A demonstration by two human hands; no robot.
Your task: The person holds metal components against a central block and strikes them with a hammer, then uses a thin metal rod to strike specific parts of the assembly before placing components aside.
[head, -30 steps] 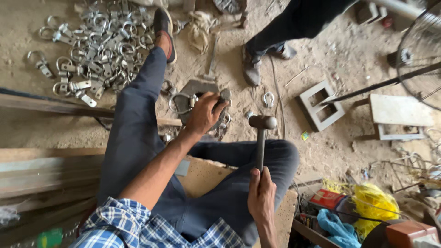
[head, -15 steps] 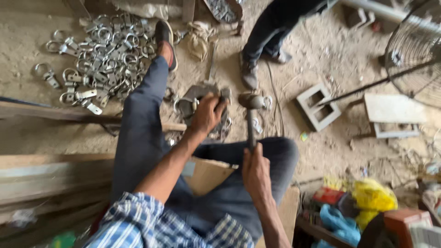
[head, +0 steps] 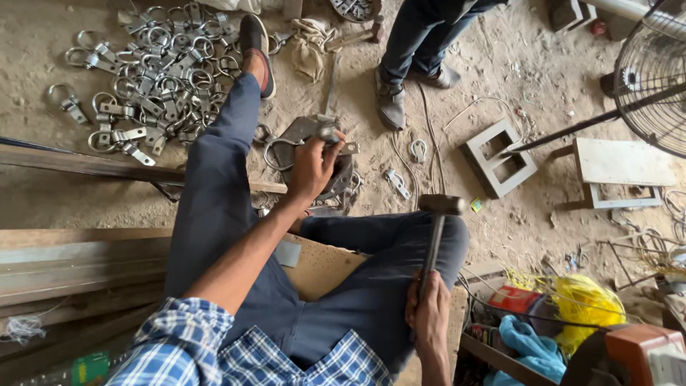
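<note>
Left hand (head: 311, 168) grips a metal clamp (head: 325, 136) on the block; right hand (head: 429, 311) clutches the raised hammer (head: 437, 229). Finished pile (head: 150, 78) lies large; this piece remains unstruck.

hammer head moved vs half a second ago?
Yes. The hammer in the right hand has pulled back from beside the left hand and its metal part, toward the bent knee, away from the hollow block.

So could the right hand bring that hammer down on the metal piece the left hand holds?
Probably yes: the right hand holds the hammer raised beside the metal piece in the left hand, nothing between.
</note>
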